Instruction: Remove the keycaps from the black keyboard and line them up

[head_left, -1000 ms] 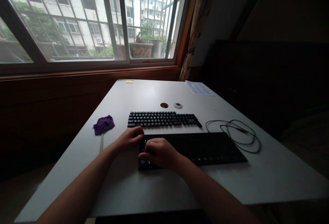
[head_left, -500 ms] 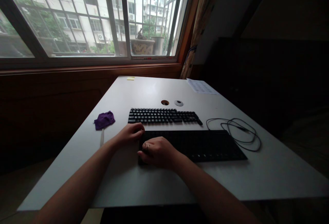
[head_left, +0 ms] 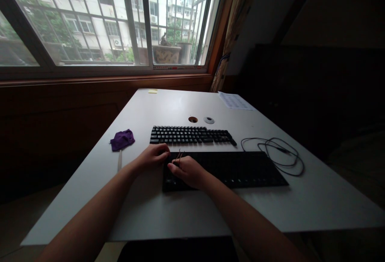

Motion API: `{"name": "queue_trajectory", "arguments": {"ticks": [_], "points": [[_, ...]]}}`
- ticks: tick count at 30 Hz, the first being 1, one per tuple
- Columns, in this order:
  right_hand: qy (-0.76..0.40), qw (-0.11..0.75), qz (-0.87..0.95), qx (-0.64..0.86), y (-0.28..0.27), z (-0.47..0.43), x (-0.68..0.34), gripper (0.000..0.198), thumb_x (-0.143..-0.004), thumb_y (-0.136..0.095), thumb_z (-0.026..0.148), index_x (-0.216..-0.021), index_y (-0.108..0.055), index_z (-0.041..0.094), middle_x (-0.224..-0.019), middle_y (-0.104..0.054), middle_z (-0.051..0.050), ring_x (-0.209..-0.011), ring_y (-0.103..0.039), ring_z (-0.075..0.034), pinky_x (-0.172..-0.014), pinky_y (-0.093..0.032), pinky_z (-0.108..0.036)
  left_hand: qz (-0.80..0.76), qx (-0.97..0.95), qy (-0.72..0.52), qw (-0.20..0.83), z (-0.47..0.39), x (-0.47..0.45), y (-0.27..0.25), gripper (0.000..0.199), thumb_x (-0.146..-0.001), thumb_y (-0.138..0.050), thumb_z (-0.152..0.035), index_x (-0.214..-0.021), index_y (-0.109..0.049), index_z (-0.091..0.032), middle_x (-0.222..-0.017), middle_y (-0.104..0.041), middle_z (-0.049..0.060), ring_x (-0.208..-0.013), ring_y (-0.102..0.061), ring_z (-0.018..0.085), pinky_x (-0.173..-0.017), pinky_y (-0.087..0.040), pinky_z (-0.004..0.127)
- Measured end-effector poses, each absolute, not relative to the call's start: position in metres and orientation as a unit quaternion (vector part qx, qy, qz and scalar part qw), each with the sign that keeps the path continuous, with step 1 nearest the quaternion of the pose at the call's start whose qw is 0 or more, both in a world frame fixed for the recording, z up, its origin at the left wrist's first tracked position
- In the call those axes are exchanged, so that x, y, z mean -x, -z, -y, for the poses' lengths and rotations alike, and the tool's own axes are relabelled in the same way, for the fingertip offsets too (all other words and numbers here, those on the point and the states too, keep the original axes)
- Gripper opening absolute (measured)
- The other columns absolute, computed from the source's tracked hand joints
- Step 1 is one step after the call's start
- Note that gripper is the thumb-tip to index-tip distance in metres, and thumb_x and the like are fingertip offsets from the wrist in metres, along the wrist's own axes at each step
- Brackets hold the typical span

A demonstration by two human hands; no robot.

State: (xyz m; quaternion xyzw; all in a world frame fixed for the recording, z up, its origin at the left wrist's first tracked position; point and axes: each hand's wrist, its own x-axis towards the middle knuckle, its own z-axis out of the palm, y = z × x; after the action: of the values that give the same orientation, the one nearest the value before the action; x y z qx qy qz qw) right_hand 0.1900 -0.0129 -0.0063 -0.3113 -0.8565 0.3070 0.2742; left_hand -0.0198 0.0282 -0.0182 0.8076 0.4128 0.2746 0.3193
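Head view: black keyboard (head_left: 237, 170) lay under nearer right hand (head_left: 190, 171), long axis running rightward from fingers closed on wire tool (head_left: 179, 155); left hand (head_left: 154, 154) curled at keyboard's corner, hold unclear.

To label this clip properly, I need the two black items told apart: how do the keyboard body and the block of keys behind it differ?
The keyboard body lies nearer the person; the block of keys lies nearer the window.
The keyboard body is larger, with straight edges; the block of keys is smaller, its right end uneven.
The keyboard body looks mostly dark; the block of keys shows separate keys.
Both lie on the white table.
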Motion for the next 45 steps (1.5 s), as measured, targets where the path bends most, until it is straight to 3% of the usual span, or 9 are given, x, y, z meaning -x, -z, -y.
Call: {"name": "queue_trajectory", "arguments": {"ticks": [9, 13, 18, 24, 30, 35, 45], "points": [[-0.336, 0.366, 0.789, 0.361, 0.007, 0.014, -0.196, 0.044, -0.097, -0.043, 0.048, -0.063, -0.044, 0.021, -0.056, -0.041, 0.004, -0.053, -0.038, -0.011, -0.053, -0.030, -0.025, -0.405, -0.793, -0.301, 0.342, -0.026, 0.020, 0.018, 0.024, -0.088, -0.054, -0.034, -0.085, -0.066, -0.014, -0.072, -0.062, 0.001, -0.067, -0.055, 0.014, -0.061, -0.042, 0.023], [-0.323, 0.430, 0.722, 0.435, 0.006, 0.010, -0.200, 0.049, -0.096, -0.043, 0.054, -0.060, -0.043, 0.022, -0.051, -0.043, 0.004, -0.050, -0.041, -0.012, -0.051, -0.032, -0.025, -0.402, -0.747, -0.344, 0.403, -0.022, 0.018, 0.012, 0.024, -0.087, -0.057, -0.036, -0.091, -0.066, -0.014, -0.078, -0.064, 0.003, -0.065, -0.057, 0.013, -0.061, -0.046, 0.024], [-0.363, 0.481, 0.646, 0.468, 0.006, 0.004, -0.205, 0.051, -0.095, -0.044, 0.060, -0.061, -0.046, 0.022, -0.052, -0.048, 0.004, -0.049, -0.045, -0.011, -0.052, -0.036, -0.024, -0.375, -0.697, -0.370, 0.486, -0.013, 0.016, 0.006, 0.030, -0.085, -0.066, -0.034, -0.109, -0.067, -0.016, -0.104, -0.069, 0.011, -0.089, -0.063, 0.020, -0.070, -0.051, 0.028], [-0.396, 0.472, 0.649, 0.446, 0.010, 0.000, -0.204, 0.053, -0.095, -0.046, 0.061, -0.061, -0.050, 0.021, -0.055, -0.051, 0.003, -0.053, -0.048, -0.012, -0.057, -0.039, -0.025, -0.337, -0.647, -0.364, 0.579, -0.009, 0.010, 0.010, 0.042, -0.082, -0.073, -0.031, -0.121, -0.064, -0.017, -0.118, -0.068, 0.012, -0.105, -0.064, 0.024, -0.089, -0.053, 0.035], [-0.419, 0.465, 0.644, 0.439, 0.010, -0.001, -0.204, 0.053, -0.094, -0.047, 0.062, -0.061, -0.053, 0.020, -0.055, -0.051, 0.003, -0.051, -0.047, -0.011, -0.054, -0.037, -0.024, -0.340, -0.612, -0.393, 0.596, -0.010, 0.004, 0.017, 0.037, -0.081, -0.077, -0.031, -0.112, -0.063, -0.015, -0.107, -0.072, 0.010, -0.094, -0.070, 0.021, -0.085, -0.056, 0.035], [-0.463, 0.457, 0.615, 0.445, 0.010, -0.004, -0.204, 0.058, -0.093, -0.047, 0.063, -0.056, -0.054, 0.018, -0.048, -0.050, 0.002, -0.042, -0.041, -0.009, -0.046, -0.032, -0.024, -0.330, -0.631, -0.404, 0.574, -0.013, 0.004, 0.023, 0.043, -0.082, -0.076, -0.031, -0.117, -0.059, -0.015, -0.098, -0.074, 0.009, -0.085, -0.071, 0.019, -0.078, -0.057, 0.032], [-0.517, 0.466, 0.585, 0.415, 0.007, -0.003, -0.204, 0.055, -0.093, -0.049, 0.057, -0.055, -0.054, 0.019, -0.047, -0.051, 0.001, -0.040, -0.038, -0.008, -0.041, -0.026, -0.024, -0.318, -0.593, -0.420, 0.609, -0.008, 0.001, 0.014, 0.033, -0.084, -0.075, -0.030, -0.111, -0.061, -0.015, -0.095, -0.075, 0.008, -0.079, -0.074, 0.018, -0.075, -0.058, 0.029]]}}
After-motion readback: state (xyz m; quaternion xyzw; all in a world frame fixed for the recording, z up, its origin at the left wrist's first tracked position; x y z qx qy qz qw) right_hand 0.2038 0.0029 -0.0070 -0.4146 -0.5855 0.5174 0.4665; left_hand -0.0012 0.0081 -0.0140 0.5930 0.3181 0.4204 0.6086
